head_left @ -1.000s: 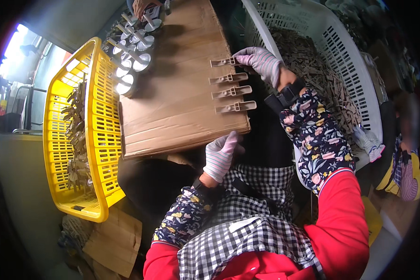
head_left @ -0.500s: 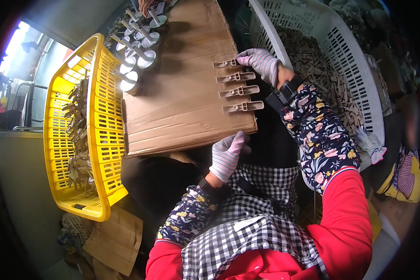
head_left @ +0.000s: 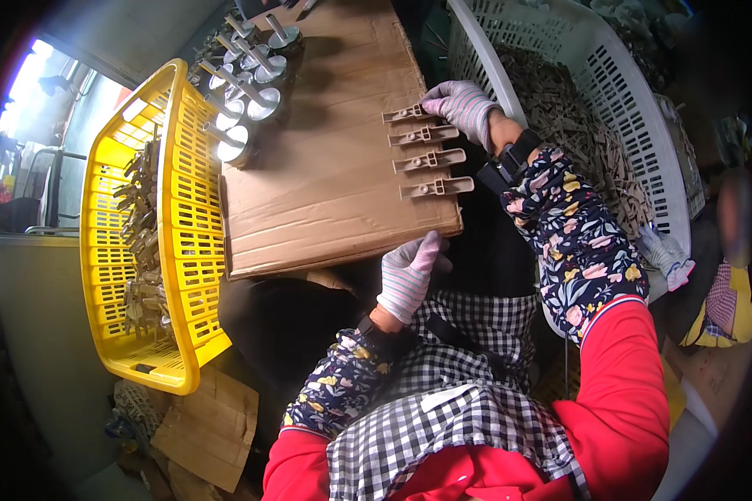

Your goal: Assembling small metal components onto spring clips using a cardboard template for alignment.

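Observation:
My right hand [head_left: 464, 110], in a striped grey glove, pinches the outer end of the farthest brown plastic clip-like piece [head_left: 403, 114], which lies on a cardboard sheet [head_left: 334, 167]. Nearer to me, more matching pieces [head_left: 430, 160] lie in a row along the sheet's right edge, their ends sticking out past it. My left hand [head_left: 408, 277], gloved too, is closed with its thumb raised just below the sheet's near right corner. What its fingers hold, if anything, is hidden.
A white basket [head_left: 643, 125] full of loose brown pieces stands at the right. On the left is a yellow basket [head_left: 175, 250] holding similar parts. Round metal discs with upright stems [head_left: 263, 100] crowd the sheet's far left. A spare glove [head_left: 667, 257] hangs by the white basket.
Both my hands stay almost where they were, the right still at the farthest piece. Another person's hand at the far top edge has gone out of view.

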Available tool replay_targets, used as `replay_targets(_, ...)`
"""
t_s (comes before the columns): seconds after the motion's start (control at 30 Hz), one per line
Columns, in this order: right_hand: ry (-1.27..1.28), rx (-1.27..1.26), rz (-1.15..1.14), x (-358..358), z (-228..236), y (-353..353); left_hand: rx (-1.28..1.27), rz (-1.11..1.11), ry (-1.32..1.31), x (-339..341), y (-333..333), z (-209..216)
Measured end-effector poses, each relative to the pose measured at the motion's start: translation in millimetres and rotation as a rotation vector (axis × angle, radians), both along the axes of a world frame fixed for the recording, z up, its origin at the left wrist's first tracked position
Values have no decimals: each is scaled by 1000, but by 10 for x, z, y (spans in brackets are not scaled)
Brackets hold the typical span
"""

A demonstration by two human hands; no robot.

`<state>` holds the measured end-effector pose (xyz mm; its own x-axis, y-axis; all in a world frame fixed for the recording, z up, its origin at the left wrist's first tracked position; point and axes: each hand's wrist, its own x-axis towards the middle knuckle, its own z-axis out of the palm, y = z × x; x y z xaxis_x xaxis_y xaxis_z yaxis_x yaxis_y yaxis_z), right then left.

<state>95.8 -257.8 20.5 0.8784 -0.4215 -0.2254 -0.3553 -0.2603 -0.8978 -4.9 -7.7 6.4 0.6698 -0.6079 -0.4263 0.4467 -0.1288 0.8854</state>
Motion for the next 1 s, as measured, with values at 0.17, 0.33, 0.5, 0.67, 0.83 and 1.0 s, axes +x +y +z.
replay_targets(0.17, 240, -472, 141, -102, 110, -199, -39, 32, -89, -83, -146, 24)
replay_targets(0.33, 319, -535, 127, -214, 402, 35, -7, 77, -142, -95, -78, 16)
replay_targets(0.5, 121, -115, 131, -816, 774, -569, 92, 28, -214, -37, 0, -31)
replay_targets(0.67, 99, -752, 142, -2107, 57, -1753, -6, 29, -490, -60, -4, -135)
replay_targets(0.83, 924, -555, -395, -2129, -1309, -1943, 0, 23, -35, -16, -82, -84)
replay_targets(1.0, 648, -725, -236, -1870, -1359, -1475, 22, 72, -27, -33, 24, -35)
